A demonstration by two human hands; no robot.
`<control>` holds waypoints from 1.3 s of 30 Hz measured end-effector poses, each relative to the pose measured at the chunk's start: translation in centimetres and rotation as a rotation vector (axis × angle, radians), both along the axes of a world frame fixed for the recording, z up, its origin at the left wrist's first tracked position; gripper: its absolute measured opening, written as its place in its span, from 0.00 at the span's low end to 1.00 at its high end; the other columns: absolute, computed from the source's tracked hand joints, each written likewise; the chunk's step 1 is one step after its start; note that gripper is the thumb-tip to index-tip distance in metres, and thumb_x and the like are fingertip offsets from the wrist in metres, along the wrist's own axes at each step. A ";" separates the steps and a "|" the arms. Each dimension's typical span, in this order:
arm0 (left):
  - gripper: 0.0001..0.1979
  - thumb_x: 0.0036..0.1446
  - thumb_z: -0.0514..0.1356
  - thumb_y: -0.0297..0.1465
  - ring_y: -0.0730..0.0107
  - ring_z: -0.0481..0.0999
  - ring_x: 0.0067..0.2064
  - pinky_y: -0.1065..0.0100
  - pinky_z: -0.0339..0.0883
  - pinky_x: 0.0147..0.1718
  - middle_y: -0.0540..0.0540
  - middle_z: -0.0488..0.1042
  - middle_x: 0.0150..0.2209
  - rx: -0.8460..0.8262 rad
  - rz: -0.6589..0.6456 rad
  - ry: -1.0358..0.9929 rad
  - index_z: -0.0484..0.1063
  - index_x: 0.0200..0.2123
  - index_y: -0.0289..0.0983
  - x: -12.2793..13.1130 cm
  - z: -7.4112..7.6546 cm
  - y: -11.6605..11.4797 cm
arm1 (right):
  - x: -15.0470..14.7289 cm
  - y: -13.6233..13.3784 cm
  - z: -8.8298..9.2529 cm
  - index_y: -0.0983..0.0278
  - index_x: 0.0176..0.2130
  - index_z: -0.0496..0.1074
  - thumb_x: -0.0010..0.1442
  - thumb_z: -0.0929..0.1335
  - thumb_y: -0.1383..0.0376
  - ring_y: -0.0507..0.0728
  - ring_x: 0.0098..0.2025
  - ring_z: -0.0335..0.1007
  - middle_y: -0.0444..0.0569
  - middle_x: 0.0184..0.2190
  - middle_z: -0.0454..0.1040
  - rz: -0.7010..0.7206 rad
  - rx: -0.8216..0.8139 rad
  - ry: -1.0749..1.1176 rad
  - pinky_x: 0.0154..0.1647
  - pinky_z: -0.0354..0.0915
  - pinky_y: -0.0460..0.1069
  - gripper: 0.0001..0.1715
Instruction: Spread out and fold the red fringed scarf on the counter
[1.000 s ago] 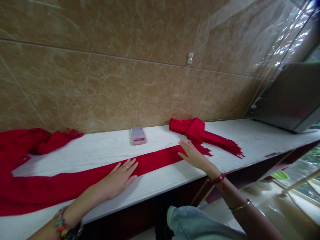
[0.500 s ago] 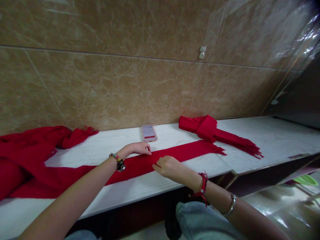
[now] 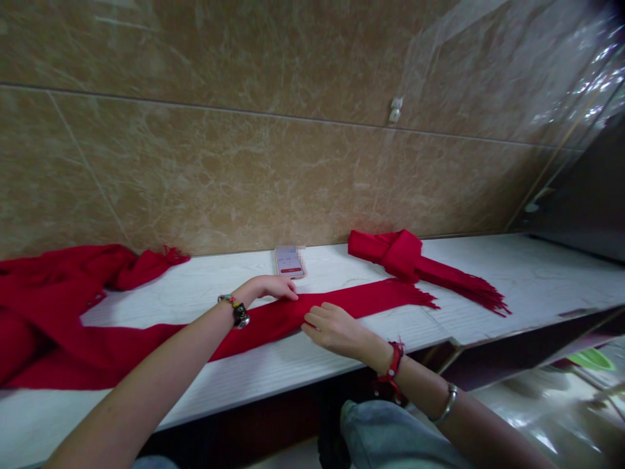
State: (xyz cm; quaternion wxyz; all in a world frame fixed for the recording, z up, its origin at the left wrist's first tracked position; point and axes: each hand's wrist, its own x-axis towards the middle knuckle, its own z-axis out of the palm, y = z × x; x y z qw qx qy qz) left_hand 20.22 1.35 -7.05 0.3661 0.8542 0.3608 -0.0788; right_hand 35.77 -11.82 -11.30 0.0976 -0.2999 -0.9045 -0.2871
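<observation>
The left hand [image 3: 271,286] lies with its fingertips on the far edge of the long red scarf [image 3: 361,299], the fingers curled down onto the cloth; whether they pinch a fold or only press on it cannot be told from this angle. The right hand [image 3: 332,329] sits just beside it on the near edge of the same scarf, knuckles up and fingers bent onto the fabric, and here too the grip itself is hidden under the hand. Between the two hands the cloth is gathered narrower than elsewhere.

The scarf runs along the white wood-grain counter [image 3: 512,273], its fringed end lying to the right of the hands, while its other end joins a heaped mass of red cloth [image 3: 53,286] at the left, cut off by the picture's edge. A beaded bracelet [image 3: 237,309] circles the left wrist; a red cord [image 3: 393,361] and a metal bangle [image 3: 446,404] are on the right forearm.

Just beyond the hands a phone [image 3: 290,262] lies flat by the wall. Its screen is blurred, so nothing can be read apart from a red bar. To the right of it lies a second red scarf [image 3: 405,254], tied in a knot, fringe trailing right. No writing shows on either scarf. A dark box [image 3: 586,195] at far right is cut off and indistinct.
</observation>
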 end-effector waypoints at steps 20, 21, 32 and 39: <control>0.17 0.33 0.63 0.35 0.74 0.61 0.26 0.72 0.52 0.24 0.53 0.66 0.24 -0.132 0.189 -0.164 0.70 0.31 0.36 -1.0 -0.5 0.3 | -1.6 -0.6 -1.3 0.66 0.33 0.64 0.59 0.61 0.73 0.54 0.28 0.61 0.47 0.28 0.67 -0.144 0.020 0.088 0.26 0.55 0.49 0.05; 0.16 0.33 0.63 0.35 0.75 0.60 0.25 0.72 0.51 0.24 0.53 0.66 0.23 -0.128 0.182 -0.150 0.70 0.28 0.35 -0.8 -0.6 0.4 | -1.7 -0.6 -1.2 0.66 0.33 0.64 0.59 0.61 0.73 0.54 0.28 0.61 0.47 0.27 0.67 -0.151 0.018 0.092 0.26 0.55 0.49 0.05; 0.19 0.39 0.60 0.38 0.73 0.63 0.31 0.72 0.55 0.28 0.52 0.67 0.31 -0.137 0.178 -0.187 0.67 0.36 0.38 -0.7 0.4 -0.1 | -1.8 -0.3 -1.0 0.65 0.31 0.63 0.58 0.61 0.73 0.54 0.27 0.62 0.47 0.25 0.67 -0.229 0.035 0.165 0.25 0.54 0.48 0.06; 0.22 0.39 0.63 0.38 0.73 0.67 0.35 0.72 0.57 0.31 0.49 0.70 0.39 -0.213 0.223 -0.400 0.68 0.40 0.39 -0.5 3.3 0.4 | -2.1 -0.6 2.3 0.65 0.37 0.64 0.59 0.57 0.74 0.53 0.27 0.65 0.48 0.27 0.69 -0.381 -0.113 0.329 0.24 0.54 0.45 0.10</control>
